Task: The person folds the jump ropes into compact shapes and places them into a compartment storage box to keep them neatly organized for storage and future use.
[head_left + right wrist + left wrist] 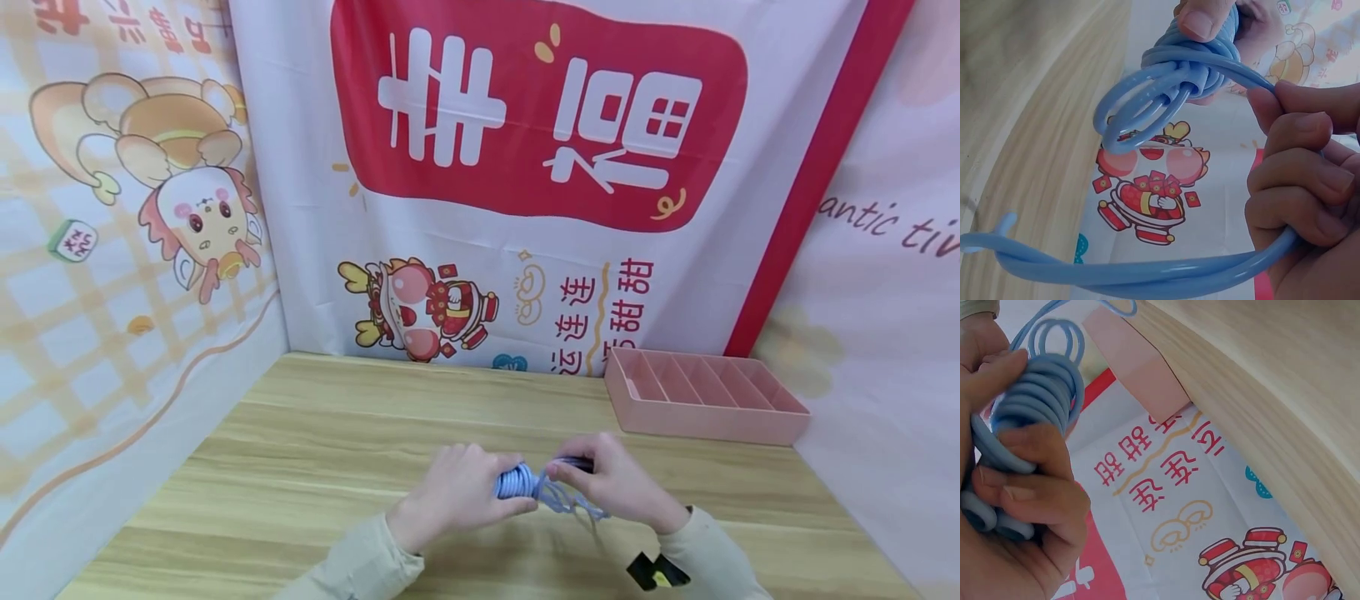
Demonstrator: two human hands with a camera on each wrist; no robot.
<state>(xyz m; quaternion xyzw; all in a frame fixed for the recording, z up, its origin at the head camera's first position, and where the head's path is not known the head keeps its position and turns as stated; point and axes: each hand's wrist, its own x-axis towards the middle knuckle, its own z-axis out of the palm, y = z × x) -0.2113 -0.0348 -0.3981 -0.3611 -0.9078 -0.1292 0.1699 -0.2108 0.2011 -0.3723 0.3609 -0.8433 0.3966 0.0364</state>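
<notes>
A light blue, glossy cord [514, 482] is wound in tight turns into a short bundle. My left hand [467, 490] grips that bundle, its thumb and fingers curled round the coils [1038, 394]. Small loops [1147, 112] stick out of the bundle's end toward my right hand [611, 479]. Between thumb and forefinger, the right hand pinches a strand that runs from the bundle. Its other fingers [1304, 187] curl round more of the cord, and a twisted double tail [1147, 275] hangs out below them. A dark piece [576, 463] shows at the right hand in the head view.
On the wood-grain table [360, 417], a pink divided tray [712, 421] stands at the back right corner. Printed cloths [300, 208] hang behind and at both sides. Near the right sleeve lies a small black and yellow patch [657, 573].
</notes>
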